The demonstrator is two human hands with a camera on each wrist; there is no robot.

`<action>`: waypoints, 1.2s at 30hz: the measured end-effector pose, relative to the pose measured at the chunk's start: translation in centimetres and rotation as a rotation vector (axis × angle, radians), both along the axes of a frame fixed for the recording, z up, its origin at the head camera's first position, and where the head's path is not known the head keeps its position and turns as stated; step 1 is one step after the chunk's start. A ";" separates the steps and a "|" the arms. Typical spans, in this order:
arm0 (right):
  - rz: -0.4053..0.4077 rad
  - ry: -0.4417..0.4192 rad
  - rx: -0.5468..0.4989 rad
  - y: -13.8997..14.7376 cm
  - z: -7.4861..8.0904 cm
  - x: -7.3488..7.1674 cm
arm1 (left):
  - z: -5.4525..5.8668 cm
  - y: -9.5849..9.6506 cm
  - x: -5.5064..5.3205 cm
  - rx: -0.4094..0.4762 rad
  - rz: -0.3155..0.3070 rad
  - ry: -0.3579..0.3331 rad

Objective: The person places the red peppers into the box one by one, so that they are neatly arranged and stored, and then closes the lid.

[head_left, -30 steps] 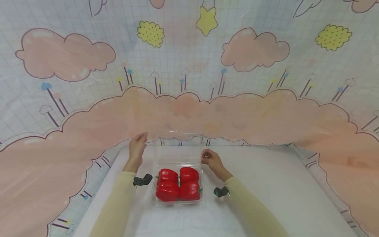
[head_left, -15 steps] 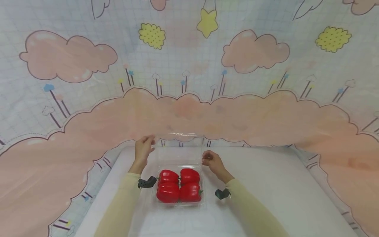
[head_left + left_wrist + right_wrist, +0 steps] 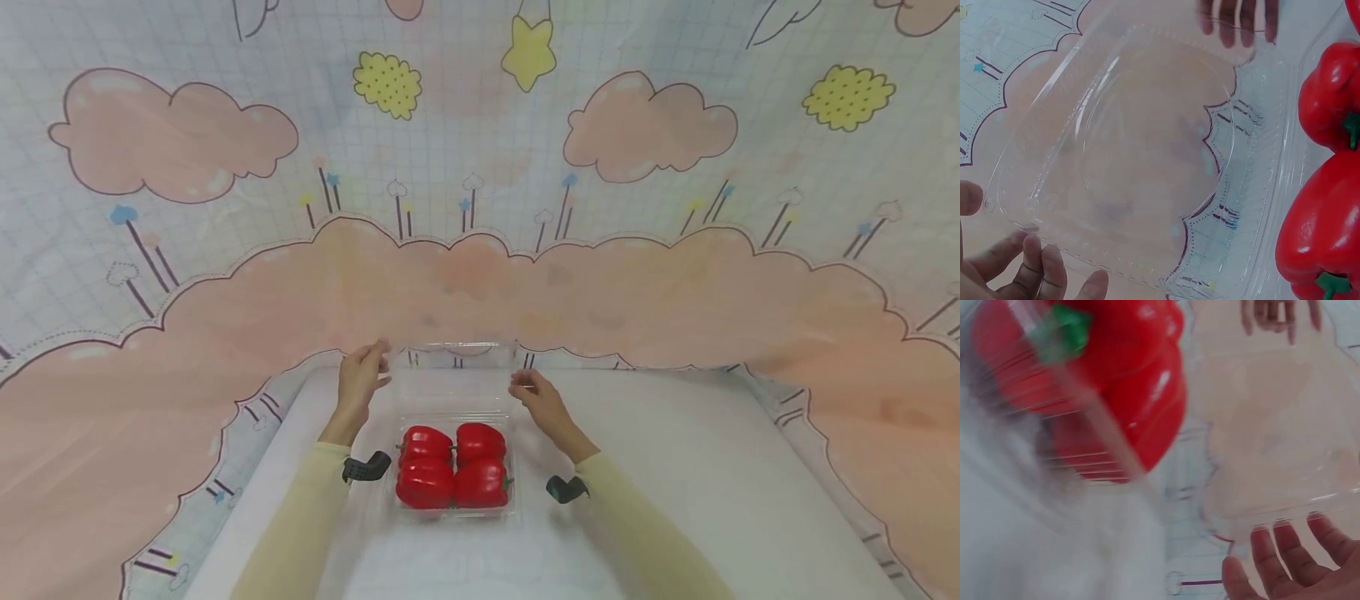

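Note:
A clear plastic clamshell box (image 3: 512, 500) stands on the white table, its transparent lid (image 3: 450, 385) raised at the back. Several red bell peppers (image 3: 482, 483) fill the base, two by two. At the lid's left side is my left hand (image 3: 358, 385); in the left wrist view its fingertips (image 3: 1030, 240) meet the lid's edge, with the thumb near the corner. My right hand (image 3: 542, 405) is by the lid's right side, its fingertips (image 3: 1282, 525) at the edge with the fingers loosely extended. Neither hand shows a firm grip around the lid.
The white table (image 3: 675, 467) extends to both sides of the box. Behind it hangs a patterned cloth (image 3: 637, 292) with pink clouds, close behind the raised lid. Each wrist carries a small black camera (image 3: 366, 467).
My left hand has moved right, up to the lid's left edge. The raised lid's top edge sits slightly lower. My right hand stays almost in place, and the peppers have not moved.

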State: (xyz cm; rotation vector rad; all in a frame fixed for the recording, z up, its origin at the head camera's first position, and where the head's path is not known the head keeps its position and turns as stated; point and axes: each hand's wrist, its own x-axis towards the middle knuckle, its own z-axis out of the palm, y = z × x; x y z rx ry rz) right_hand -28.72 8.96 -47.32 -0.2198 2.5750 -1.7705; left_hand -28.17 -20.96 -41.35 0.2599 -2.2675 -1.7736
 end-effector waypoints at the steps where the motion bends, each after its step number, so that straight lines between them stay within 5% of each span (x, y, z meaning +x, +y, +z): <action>1: 0.013 -0.001 -0.017 0.1 0.5 0.2 | 0.0 0.0 0.1 -0.009 -0.003 -0.001; 10: 0.071 0.013 -0.007 0.2 3.3 1.1 | -0.1 -0.8 1.3 -0.018 -0.043 -0.027; 18: 0.084 0.029 0.050 0.2 3.8 1.9 | 0.0 -1.1 3.1 -0.116 -0.159 -0.064; 25: 0.105 0.070 0.024 0.5 3.9 2.4 | 0.0 -0.5 4.6 -0.168 -0.145 -0.014; 36: 0.085 0.082 0.023 0.7 3.5 2.6 | -0.7 -0.5 5.3 -0.050 -0.181 -0.021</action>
